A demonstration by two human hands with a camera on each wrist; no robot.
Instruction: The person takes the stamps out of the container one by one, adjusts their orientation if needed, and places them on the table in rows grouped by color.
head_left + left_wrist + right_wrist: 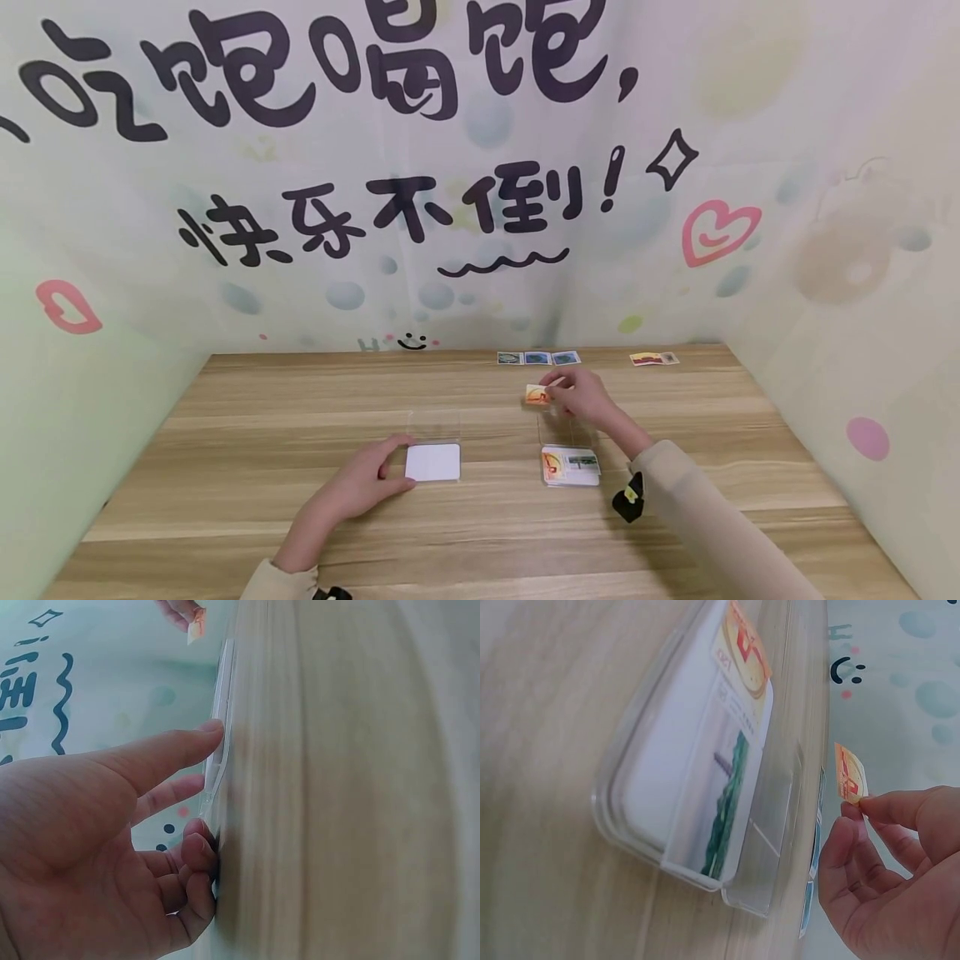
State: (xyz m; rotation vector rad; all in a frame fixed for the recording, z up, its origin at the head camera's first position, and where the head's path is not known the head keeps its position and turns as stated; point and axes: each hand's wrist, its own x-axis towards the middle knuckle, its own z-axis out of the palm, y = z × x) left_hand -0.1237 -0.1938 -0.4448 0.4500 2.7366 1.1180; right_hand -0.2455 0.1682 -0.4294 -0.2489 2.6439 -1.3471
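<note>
Left hand (367, 477): thumb and finger grip a white-filled clear case (432, 481).
Right case (606, 806): open on the table (495, 533), picture cards (556, 467) topmost.
Right hand (585, 397): pinches an orange stamp-like card (536, 395), raised short of the far edge.
Far edge: card trio (537, 358); red-yellow pair (643, 359) toward right corner; lettered backdrop (480, 321) behind.

On the table (300, 392), a left case (432, 481) lay apart from a right case (572, 485); behind lay three stamps (537, 358), with a stamp group (654, 359) rightward.
</note>
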